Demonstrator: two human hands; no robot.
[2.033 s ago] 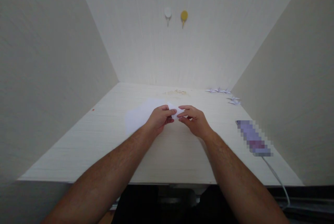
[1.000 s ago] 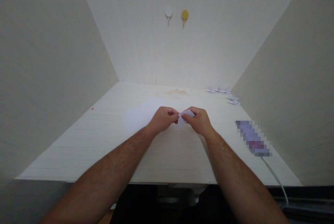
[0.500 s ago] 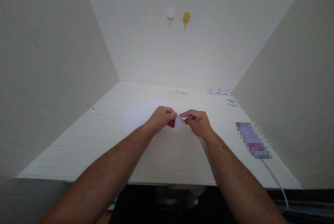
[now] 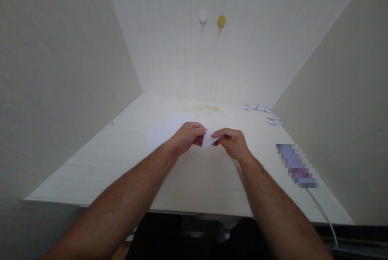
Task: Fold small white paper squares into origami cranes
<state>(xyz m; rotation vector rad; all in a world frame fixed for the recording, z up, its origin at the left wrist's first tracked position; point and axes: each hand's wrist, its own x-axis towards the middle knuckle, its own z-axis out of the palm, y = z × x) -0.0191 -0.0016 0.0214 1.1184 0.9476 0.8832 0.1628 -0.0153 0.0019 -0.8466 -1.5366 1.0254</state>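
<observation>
A small folded piece of white paper (image 4: 207, 140) is held up between my two hands, over the middle of the table. My left hand (image 4: 191, 135) pinches its left edge with closed fingers. On the other side, my right hand (image 4: 231, 141) grips the right part between thumb and fingers. One pointed flap hangs down between the hands. Fingertips cover part of the folds. Beside and behind my left hand, flat white paper sheets (image 4: 163, 131) lie on the table.
Several folded paper cranes (image 4: 257, 107) sit at the table's back right corner. A blurred-out flat device (image 4: 297, 166) with a white cable (image 4: 323, 209) lies by the right wall. Two hooks, white (image 4: 203, 17) and yellow (image 4: 221, 20), are on the back wall. Walls enclose three sides.
The folded paper has turned slightly between my fingers, so its hanging flap shows more broadly. Both hands stay close together on it. The whole view has shifted a little.
</observation>
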